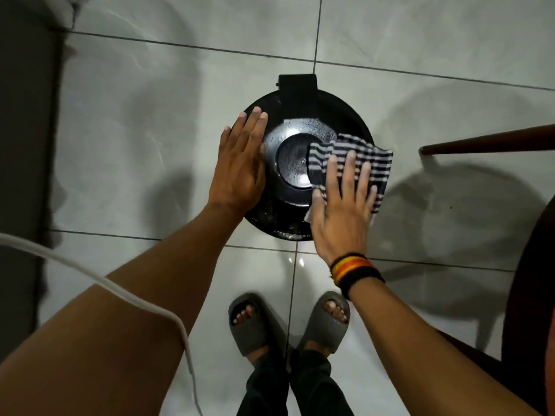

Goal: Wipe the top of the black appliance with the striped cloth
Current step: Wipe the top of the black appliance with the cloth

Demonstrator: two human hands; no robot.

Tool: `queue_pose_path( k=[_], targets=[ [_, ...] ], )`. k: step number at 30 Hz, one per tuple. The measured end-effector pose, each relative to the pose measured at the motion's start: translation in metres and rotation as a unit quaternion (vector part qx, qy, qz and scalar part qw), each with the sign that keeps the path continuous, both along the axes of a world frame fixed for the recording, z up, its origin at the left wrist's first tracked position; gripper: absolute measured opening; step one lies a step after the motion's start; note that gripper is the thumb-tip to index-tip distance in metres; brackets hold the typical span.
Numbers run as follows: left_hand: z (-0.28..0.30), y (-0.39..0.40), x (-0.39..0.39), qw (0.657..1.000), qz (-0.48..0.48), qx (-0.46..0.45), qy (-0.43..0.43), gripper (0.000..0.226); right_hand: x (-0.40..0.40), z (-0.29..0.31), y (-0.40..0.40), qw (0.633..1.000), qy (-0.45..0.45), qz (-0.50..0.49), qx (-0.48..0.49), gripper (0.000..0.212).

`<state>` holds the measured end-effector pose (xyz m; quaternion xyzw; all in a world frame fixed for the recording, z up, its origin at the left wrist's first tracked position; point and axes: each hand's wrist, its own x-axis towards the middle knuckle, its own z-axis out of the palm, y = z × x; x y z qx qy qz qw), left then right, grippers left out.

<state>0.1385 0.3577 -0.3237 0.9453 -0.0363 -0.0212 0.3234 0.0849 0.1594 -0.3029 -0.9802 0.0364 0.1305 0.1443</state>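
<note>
So the black appliance (295, 163) is a round thing sitting on the tiled floor (150, 115), right in front of the person's feet, with a squarish hinge or handle block at its far edge. The striped cloth (369, 159) is spread over the right half of the top, its long side running left to right, one corner reaching the raised centre disc and the other end hanging past the right rim.

The right hand (342, 205) lies flat on the cloth, fingers spread wide, pressing rather than gripping. The left hand (240, 163) is flat too, palm on the left rim, holding nothing, looks like it's just steadying the thing.

My guess: the unwiped part lies left of the cloth, so the next sweep goes leftward across the centre. No containers that I can see, just a white cable (129, 298) and a chair leg (486, 144) nearby.
</note>
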Motion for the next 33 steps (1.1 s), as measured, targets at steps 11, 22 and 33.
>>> queue_pose_path(
  k=[11, 22, 33],
  targets=[
    [0.002, 0.002, 0.000, 1.000, -0.019, 0.001, 0.001, 0.055, -0.100, -0.036, -0.002, 0.983, -0.037, 0.177, -0.040, 0.077],
    [-0.001, -0.003, -0.001, 1.000, -0.008, -0.002, -0.005, 0.055, -0.068, -0.017, 0.056, 0.955, -0.013, -0.226, 0.190, 0.070],
    [0.002, -0.004, -0.001, 1.000, -0.004, 0.008, 0.004, 0.054, -0.043, -0.011, 0.041, 0.987, -0.032, -0.123, 0.097, 0.064]
  ],
)
